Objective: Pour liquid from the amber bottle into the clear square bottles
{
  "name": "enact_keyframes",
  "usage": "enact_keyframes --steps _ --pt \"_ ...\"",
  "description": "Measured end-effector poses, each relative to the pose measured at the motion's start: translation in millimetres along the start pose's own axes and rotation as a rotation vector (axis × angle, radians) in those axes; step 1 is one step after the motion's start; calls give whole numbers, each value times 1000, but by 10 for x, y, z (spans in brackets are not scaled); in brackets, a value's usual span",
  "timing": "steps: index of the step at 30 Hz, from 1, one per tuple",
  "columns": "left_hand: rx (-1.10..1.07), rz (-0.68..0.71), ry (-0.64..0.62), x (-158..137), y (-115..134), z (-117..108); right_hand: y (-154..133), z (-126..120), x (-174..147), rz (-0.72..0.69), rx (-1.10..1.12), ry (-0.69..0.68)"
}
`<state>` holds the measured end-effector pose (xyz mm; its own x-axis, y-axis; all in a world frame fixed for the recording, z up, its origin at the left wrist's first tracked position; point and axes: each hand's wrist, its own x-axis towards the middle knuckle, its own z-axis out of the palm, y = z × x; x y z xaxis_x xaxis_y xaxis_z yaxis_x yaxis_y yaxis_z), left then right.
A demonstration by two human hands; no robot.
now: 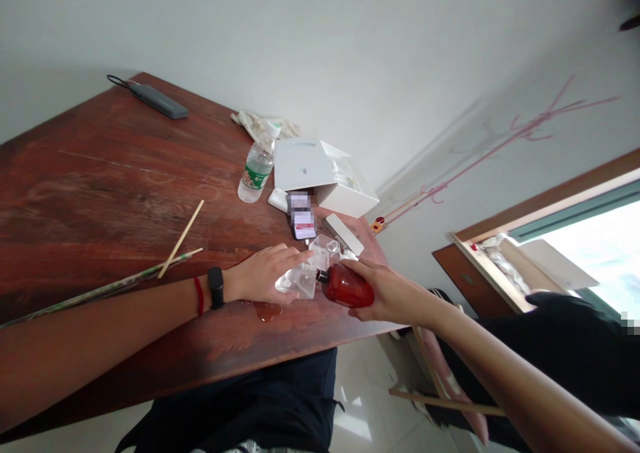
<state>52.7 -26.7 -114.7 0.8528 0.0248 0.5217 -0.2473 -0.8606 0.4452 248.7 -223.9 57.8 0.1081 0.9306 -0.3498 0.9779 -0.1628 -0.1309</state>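
Note:
My right hand [387, 291] is wrapped round a red bottle [350, 286] with a dark neck. The bottle lies tipped on its side, and its neck points left at a clear plastic container [303, 281]. My left hand [267, 273] grips that container from the left, with its fingers over the far side and its thumb at the near side. Another clear plastic piece [325, 251], perhaps its lid, lies just behind. On the table by my left thumb is a small puddle of liquid [269, 311]. Whether anything flows from the bottle I cannot tell.
Behind my hands are a phone [303, 223], a white oblong case [345, 235], a white box [305, 163] and a water bottle [257, 166]. Wooden chopsticks [183, 236] and a long wrapped stick [110, 287] lie left. The table's [210, 349] front edge is close.

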Motion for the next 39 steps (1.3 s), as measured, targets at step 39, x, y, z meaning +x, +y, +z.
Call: enact_keyframes --steps 39 --pt "-2 4 0 2 -4 -3 -71 -82 11 -2 -29 -25"
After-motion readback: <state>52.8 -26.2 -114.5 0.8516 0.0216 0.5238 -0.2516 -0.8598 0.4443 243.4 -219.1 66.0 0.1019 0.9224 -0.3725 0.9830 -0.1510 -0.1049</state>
